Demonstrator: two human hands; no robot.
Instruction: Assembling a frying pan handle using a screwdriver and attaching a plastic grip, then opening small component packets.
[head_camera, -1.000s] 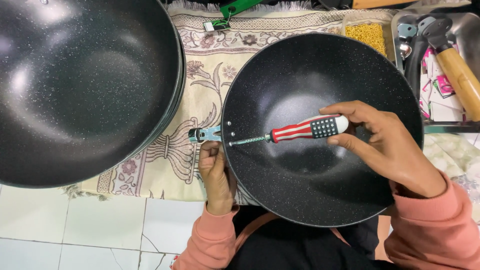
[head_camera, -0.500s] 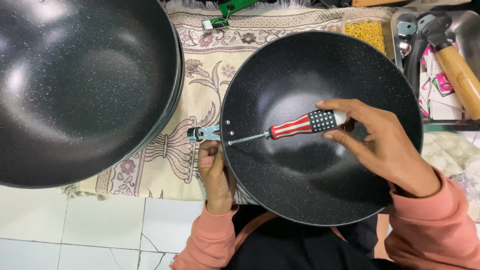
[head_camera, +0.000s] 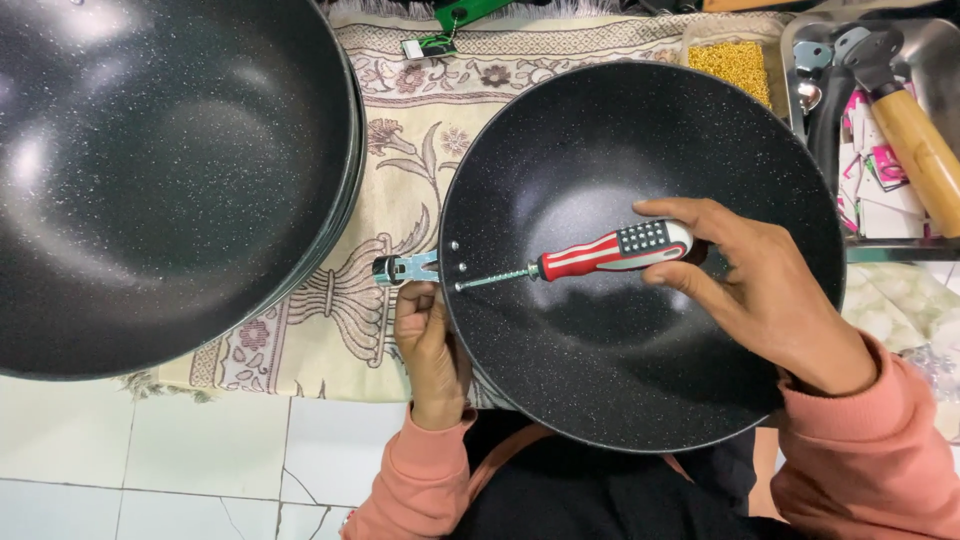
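Observation:
A black speckled wok rests in front of me on a patterned cloth. My right hand grips a screwdriver with a red, white and black handle, laid across the inside of the wok. Its tip meets a screw in the wok's left wall. My left hand is under the wok's left rim, its fingers pinching a small metal handle bracket that sticks out from the rim.
A stack of larger black woks fills the left. A cream floral cloth covers the white tiled floor. At the right stands a metal tray with wooden handles, brackets and cards, beside a box of yellow screws.
The wok and screwdriver have shifted slightly left and up in view. My right hand has turned a little on the handle. The left hand keeps its hold at the bracket.

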